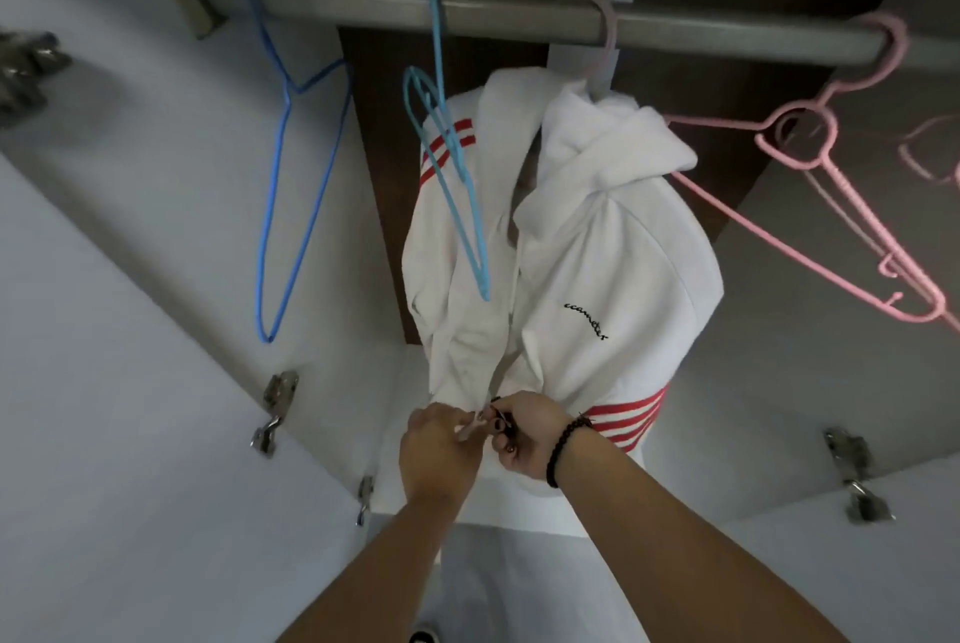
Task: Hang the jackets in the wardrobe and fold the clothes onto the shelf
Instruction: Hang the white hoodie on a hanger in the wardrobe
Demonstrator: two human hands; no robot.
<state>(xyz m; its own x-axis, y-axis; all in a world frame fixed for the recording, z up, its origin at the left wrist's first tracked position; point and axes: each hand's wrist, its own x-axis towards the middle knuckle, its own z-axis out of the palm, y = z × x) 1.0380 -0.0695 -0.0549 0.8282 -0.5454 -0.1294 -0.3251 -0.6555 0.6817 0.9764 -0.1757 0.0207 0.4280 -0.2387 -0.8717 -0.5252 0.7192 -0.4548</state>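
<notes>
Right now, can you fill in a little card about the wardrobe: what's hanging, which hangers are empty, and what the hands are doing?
rail: grey rail across the top
hanging: white jacket with red stripes, on a pale pink hook
empty hangers: dark blue hanger, light blue hanger, pink hanger
left hand: pinches the zip at the jacket's bottom
right hand: grips the hem beside it
jacket front: open above the hands
wrist: dark bead bracelet on the right
</notes>
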